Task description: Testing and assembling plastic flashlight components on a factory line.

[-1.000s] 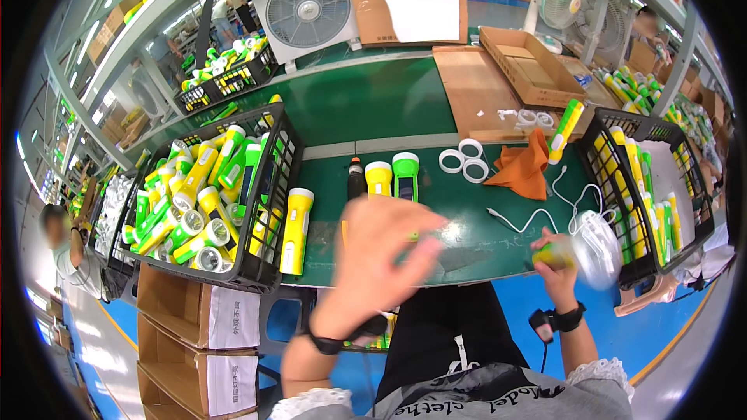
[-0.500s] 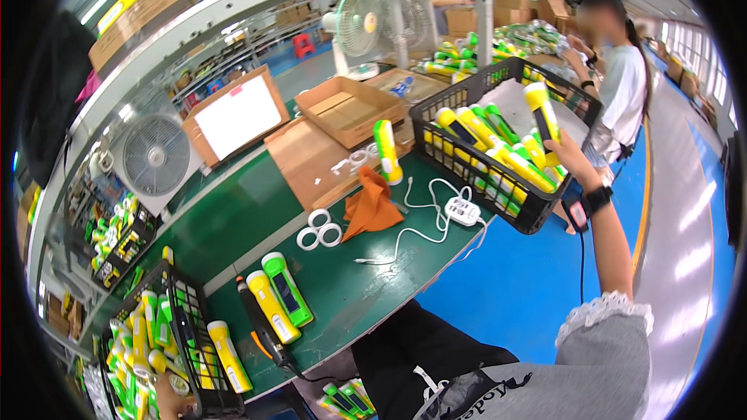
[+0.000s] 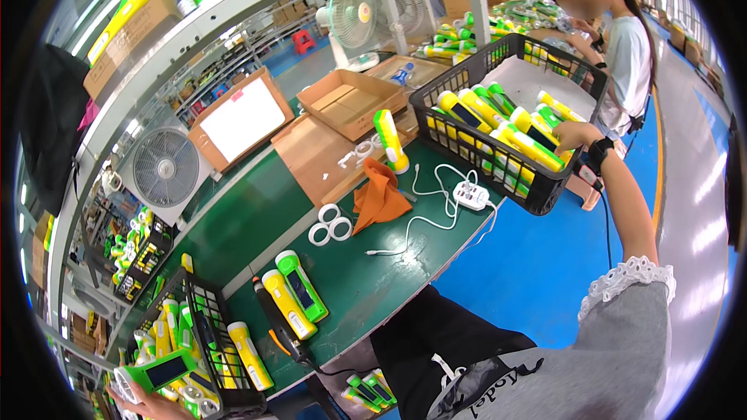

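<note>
At the lower left, my left hand [image 3: 152, 404] is closed round the head end of a green flashlight [image 3: 165, 372] with a dark panel, above a black crate [image 3: 204, 334] of yellow and green flashlights. At the right, my right hand [image 3: 580, 137] reaches into another black crate [image 3: 498, 175]. Its fingers are curled at the tail of a yellow flashlight [image 3: 537, 131] with a dark panel, which lies on the others. A yellow flashlight [image 3: 250, 356] leans beside the left crate. Close by on the green table lie a yellow flashlight [image 3: 289, 305] and a green one [image 3: 302, 286].
A corded electric screwdriver [image 3: 278, 323] lies by the pair. Along the table are white rings [image 3: 330, 225], an orange cloth [image 3: 381, 198], a white power strip [image 3: 471, 195] with cable, a standing flashlight [image 3: 391, 141] and a cardboard tray [image 3: 352, 105]. Another person [image 3: 626, 62] stands beyond the right crate.
My right hand has lowered the yellow flashlight from upright to lying in the right crate. My left hand has come up from the left crate with a green flashlight. The view has shifted slightly.
</note>
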Motion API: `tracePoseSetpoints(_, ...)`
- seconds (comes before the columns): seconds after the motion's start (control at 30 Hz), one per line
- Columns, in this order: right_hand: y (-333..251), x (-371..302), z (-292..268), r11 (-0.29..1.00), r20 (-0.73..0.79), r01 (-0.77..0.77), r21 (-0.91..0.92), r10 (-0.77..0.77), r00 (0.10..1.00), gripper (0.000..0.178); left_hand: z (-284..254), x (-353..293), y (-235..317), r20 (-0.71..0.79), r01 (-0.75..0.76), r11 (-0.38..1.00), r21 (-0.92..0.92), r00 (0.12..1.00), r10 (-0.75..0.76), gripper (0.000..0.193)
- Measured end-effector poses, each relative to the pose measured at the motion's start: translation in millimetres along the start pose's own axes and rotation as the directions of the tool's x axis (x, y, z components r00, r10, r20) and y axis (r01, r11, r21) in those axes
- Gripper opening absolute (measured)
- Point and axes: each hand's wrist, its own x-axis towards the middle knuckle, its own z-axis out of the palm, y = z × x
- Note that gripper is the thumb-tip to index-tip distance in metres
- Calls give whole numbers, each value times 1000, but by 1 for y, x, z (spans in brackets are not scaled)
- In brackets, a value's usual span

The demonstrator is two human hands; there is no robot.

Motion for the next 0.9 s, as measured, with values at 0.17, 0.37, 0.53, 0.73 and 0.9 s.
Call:
tracePoseSetpoints(0.17, -6, -12, 0, 995, -302, -91, 36, 98, 948, 53, 75, -105, 43, 238, 423, 797, -430, 905, -352, 60)
tracePoseSetpoints(0.37, -181, -99, -25, 782, -698, 471, 409, -65, 713, 29, 165, -227, -2, 779, 987, 159, 8, 93, -620, 61)
tracePoseSetpoints(0.53, -338, -93, 16, 404, -534, 811, 424, -612, 584, 73, 219, -290, -112, 768, 999, 52, -6, 38, -639, 27)
tracePoseSetpoints(0.73, -406, -32, 93, 247, -618, 720, 648, -382, 687, 61, 241, -299, -115, 770, 922, 388, 9, 241, -591, 39)
tracePoseSetpoints(0.9, -415, -16, 101, -155, -490, 468, 870, -380, 785, 47, 234, -293, -119, 819, 969, 246, 16, 128, -559, 31)
